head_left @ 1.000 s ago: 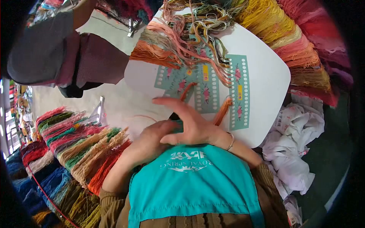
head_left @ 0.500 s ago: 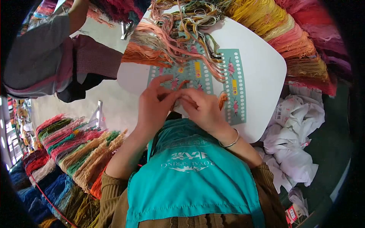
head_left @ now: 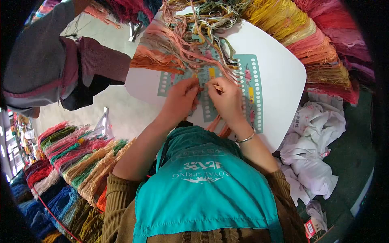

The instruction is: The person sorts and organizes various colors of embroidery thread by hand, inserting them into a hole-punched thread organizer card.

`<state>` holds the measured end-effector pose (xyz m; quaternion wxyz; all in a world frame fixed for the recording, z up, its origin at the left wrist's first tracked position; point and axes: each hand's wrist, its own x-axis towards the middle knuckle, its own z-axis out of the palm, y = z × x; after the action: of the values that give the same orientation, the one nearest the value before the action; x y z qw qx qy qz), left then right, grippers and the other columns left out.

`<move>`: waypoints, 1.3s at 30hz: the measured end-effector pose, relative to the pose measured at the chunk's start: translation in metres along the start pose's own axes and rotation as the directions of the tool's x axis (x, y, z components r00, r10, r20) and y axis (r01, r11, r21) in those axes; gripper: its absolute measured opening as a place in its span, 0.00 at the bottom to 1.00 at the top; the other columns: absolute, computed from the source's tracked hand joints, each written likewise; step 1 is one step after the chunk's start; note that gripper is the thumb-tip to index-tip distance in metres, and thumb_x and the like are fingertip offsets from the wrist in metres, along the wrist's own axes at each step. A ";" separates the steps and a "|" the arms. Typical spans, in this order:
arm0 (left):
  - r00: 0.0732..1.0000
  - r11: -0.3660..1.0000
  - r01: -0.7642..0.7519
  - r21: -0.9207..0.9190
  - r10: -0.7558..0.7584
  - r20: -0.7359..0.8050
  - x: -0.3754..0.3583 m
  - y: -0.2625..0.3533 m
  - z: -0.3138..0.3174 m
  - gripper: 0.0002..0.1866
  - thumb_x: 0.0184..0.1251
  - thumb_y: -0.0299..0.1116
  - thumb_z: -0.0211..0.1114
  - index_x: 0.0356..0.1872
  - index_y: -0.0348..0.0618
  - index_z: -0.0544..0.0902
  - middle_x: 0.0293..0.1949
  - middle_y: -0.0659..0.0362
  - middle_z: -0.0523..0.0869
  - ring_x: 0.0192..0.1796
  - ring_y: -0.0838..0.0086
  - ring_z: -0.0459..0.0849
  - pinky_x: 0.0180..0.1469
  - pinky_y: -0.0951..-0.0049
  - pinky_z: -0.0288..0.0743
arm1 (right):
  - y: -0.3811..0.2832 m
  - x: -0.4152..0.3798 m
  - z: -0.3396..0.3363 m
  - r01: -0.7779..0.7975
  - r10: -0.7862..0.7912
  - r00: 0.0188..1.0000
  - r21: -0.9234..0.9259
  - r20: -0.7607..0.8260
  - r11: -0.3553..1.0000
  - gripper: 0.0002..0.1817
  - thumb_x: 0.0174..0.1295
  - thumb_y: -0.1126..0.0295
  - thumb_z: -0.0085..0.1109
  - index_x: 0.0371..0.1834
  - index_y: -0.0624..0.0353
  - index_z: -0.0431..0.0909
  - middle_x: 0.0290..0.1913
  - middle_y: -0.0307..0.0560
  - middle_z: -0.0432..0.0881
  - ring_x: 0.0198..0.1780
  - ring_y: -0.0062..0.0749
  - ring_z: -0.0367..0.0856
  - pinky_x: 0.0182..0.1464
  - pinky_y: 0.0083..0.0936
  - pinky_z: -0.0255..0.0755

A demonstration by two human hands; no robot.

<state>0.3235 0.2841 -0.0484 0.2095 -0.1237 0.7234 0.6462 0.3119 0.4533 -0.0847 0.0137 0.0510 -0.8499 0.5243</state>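
Observation:
Both my hands are close together over green-blue cards with rows of punched holes, printed flowers and yellow labels, one of them a thread card (head_left: pixel 252 106). My left hand (head_left: pixel 181 98) is closed, thumb against curled fingers, at an edge of the middle card, with a bit of orange thread at its fingertips. My right hand (head_left: pixel 227 102) pinches a strand, and an orange-pink thread tail (head_left: pixel 220 126) hangs below it towards my apron (head_left: pixel 206 178). Pink, orange, grey and green embroidery threads (head_left: pixel 190 48) hang from holes in the cards, spreading away from me.
The cards lie on a white table (head_left: pixel 279 77). Yellow and red thread bundles (head_left: pixel 279 20) lie beyond it. White plastic bags (head_left: pixel 312 150) sit at the right. More coloured skeins (head_left: pixel 89 162) lie at lower left. Another person's leg and sleeve (head_left: pixel 40 65) show at upper left.
My hands have moved apart and slightly up over the cards. The orange thread by my right hand now trails lower, towards the apron. The other person's arm has shifted.

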 end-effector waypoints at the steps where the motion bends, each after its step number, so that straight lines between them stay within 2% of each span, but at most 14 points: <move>1: 1.000 1.000 0.016 0.022 -0.016 -0.008 0.002 0.000 0.002 0.17 0.77 0.32 0.56 0.60 0.33 0.77 0.37 0.58 0.85 0.31 0.78 0.81 0.34 0.74 0.77 | 0.001 0.000 0.002 0.018 -0.018 1.000 0.018 -0.018 1.000 0.05 0.60 0.72 0.65 0.36 0.62 0.82 0.29 0.55 0.85 0.31 0.40 0.87 0.33 0.31 0.77; 5: 1.000 0.998 -0.022 0.051 0.023 -0.016 0.011 -0.009 0.004 0.11 0.76 0.29 0.55 0.52 0.35 0.77 0.30 0.57 0.82 0.24 0.78 0.81 0.24 0.74 0.74 | 0.002 0.000 0.002 0.028 -0.026 0.999 0.059 -0.030 0.998 0.05 0.59 0.73 0.65 0.37 0.61 0.82 0.30 0.53 0.86 0.33 0.41 0.88 0.35 0.31 0.78; 12: 0.998 0.998 0.047 -0.047 -0.044 0.051 0.023 -0.008 0.001 0.10 0.75 0.27 0.56 0.51 0.35 0.76 0.28 0.58 0.82 0.22 0.78 0.79 0.23 0.75 0.74 | -0.002 0.001 0.000 -0.006 0.007 1.000 0.090 -0.003 0.996 0.04 0.60 0.73 0.65 0.37 0.60 0.81 0.31 0.51 0.86 0.33 0.38 0.89 0.35 0.30 0.79; 15: 0.989 0.996 0.089 -0.009 -0.087 0.117 0.027 -0.009 -0.002 0.09 0.72 0.28 0.59 0.45 0.32 0.80 0.26 0.59 0.82 0.24 0.77 0.82 0.26 0.75 0.74 | 0.000 0.002 0.002 0.008 -0.007 1.000 0.096 -0.007 0.995 0.05 0.60 0.73 0.66 0.37 0.60 0.81 0.29 0.51 0.85 0.31 0.37 0.88 0.34 0.30 0.78; 18: 0.996 0.988 -0.015 0.156 0.001 0.091 0.026 -0.009 -0.005 0.08 0.71 0.28 0.60 0.42 0.33 0.83 0.24 0.60 0.82 0.23 0.78 0.81 0.26 0.75 0.75 | 0.000 0.003 -0.001 -0.038 0.036 0.999 0.053 0.034 0.998 0.07 0.59 0.72 0.67 0.37 0.60 0.81 0.25 0.48 0.83 0.27 0.35 0.85 0.30 0.30 0.75; 20: 0.964 0.828 -0.192 0.527 0.260 -0.058 0.019 -0.013 -0.014 0.09 0.70 0.28 0.60 0.41 0.33 0.84 0.23 0.61 0.82 0.25 0.79 0.82 0.28 0.75 0.75 | -0.001 0.004 -0.001 -0.099 0.099 0.992 0.004 0.083 0.995 0.08 0.59 0.71 0.68 0.37 0.60 0.80 0.23 0.47 0.82 0.24 0.33 0.83 0.28 0.30 0.73; 21: 0.964 0.828 -0.191 0.528 0.260 -0.059 0.015 -0.012 -0.019 0.09 0.70 0.28 0.60 0.41 0.33 0.84 0.23 0.61 0.82 0.25 0.79 0.82 0.28 0.75 0.75 | -0.001 0.004 -0.001 -0.083 0.084 0.993 -0.016 0.087 0.996 0.09 0.58 0.70 0.69 0.39 0.59 0.80 0.22 0.46 0.81 0.22 0.33 0.80 0.27 0.30 0.71; 23: 0.977 0.942 -0.065 0.328 0.127 -0.169 0.009 -0.009 -0.028 0.09 0.71 0.31 0.62 0.43 0.35 0.85 0.24 0.62 0.83 0.27 0.82 0.81 0.28 0.78 0.73 | -0.004 0.004 -0.002 -0.068 0.071 0.993 -0.036 0.089 0.997 0.11 0.57 0.69 0.70 0.40 0.59 0.80 0.20 0.45 0.79 0.21 0.32 0.78 0.25 0.30 0.70; 24: 0.977 0.943 -0.062 0.327 0.124 -0.172 0.007 -0.008 -0.028 0.09 0.71 0.31 0.62 0.43 0.35 0.85 0.24 0.62 0.83 0.27 0.82 0.81 0.28 0.78 0.73 | -0.007 0.005 -0.003 -0.063 0.070 0.992 -0.063 0.106 0.996 0.12 0.57 0.68 0.70 0.41 0.59 0.79 0.21 0.45 0.80 0.22 0.34 0.80 0.26 0.32 0.71; 26: 0.995 0.998 0.031 -0.054 -0.036 -0.092 0.004 -0.006 -0.026 0.07 0.70 0.31 0.63 0.41 0.38 0.85 0.23 0.64 0.81 0.23 0.83 0.75 0.25 0.79 0.67 | -0.011 0.005 -0.001 -0.052 0.063 0.990 -0.087 0.125 0.995 0.14 0.57 0.66 0.71 0.42 0.58 0.79 0.22 0.46 0.81 0.23 0.36 0.82 0.27 0.34 0.72; 30: 0.995 0.973 0.103 -0.209 -0.099 0.028 0.001 -0.003 -0.018 0.06 0.71 0.32 0.64 0.39 0.41 0.85 0.23 0.68 0.78 0.22 0.85 0.74 0.23 0.81 0.64 | -0.009 0.005 0.002 0.001 0.025 0.993 -0.220 0.115 0.975 0.16 0.59 0.61 0.70 0.44 0.56 0.77 0.24 0.47 0.82 0.28 0.43 0.85 0.29 0.39 0.74; 32: 0.980 0.969 0.121 -0.217 -0.082 0.182 -0.004 0.002 -0.011 0.11 0.73 0.38 0.61 0.36 0.42 0.84 0.19 0.65 0.76 0.18 0.82 0.70 0.19 0.78 0.61 | -0.010 0.006 0.004 0.031 0.004 0.992 -0.270 0.127 0.962 0.17 0.59 0.59 0.70 0.44 0.55 0.77 0.25 0.48 0.83 0.30 0.45 0.86 0.31 0.40 0.75; 35: 0.942 0.934 0.195 -0.299 -0.093 0.322 0.000 -0.007 -0.014 0.16 0.75 0.43 0.56 0.35 0.42 0.83 0.19 0.64 0.76 0.18 0.80 0.71 0.19 0.76 0.62 | -0.013 0.010 -0.002 -0.076 0.116 0.980 -0.236 0.159 0.969 0.18 0.59 0.58 0.69 0.46 0.54 0.76 0.26 0.47 0.83 0.30 0.46 0.86 0.32 0.39 0.76; 39: 0.964 0.871 0.218 -0.440 -0.123 0.234 0.009 -0.013 -0.013 0.19 0.76 0.45 0.53 0.35 0.42 0.83 0.19 0.63 0.76 0.18 0.79 0.72 0.19 0.75 0.62 | -0.009 0.010 -0.004 -0.093 0.127 0.971 -0.168 0.202 0.981 0.17 0.57 0.62 0.68 0.46 0.54 0.76 0.26 0.48 0.83 0.31 0.47 0.86 0.34 0.41 0.77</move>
<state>0.3195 0.2705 -0.0633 0.3015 -0.1686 0.5102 0.7876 0.3030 0.4522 -0.0746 -0.1022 0.0580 -0.8868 0.4469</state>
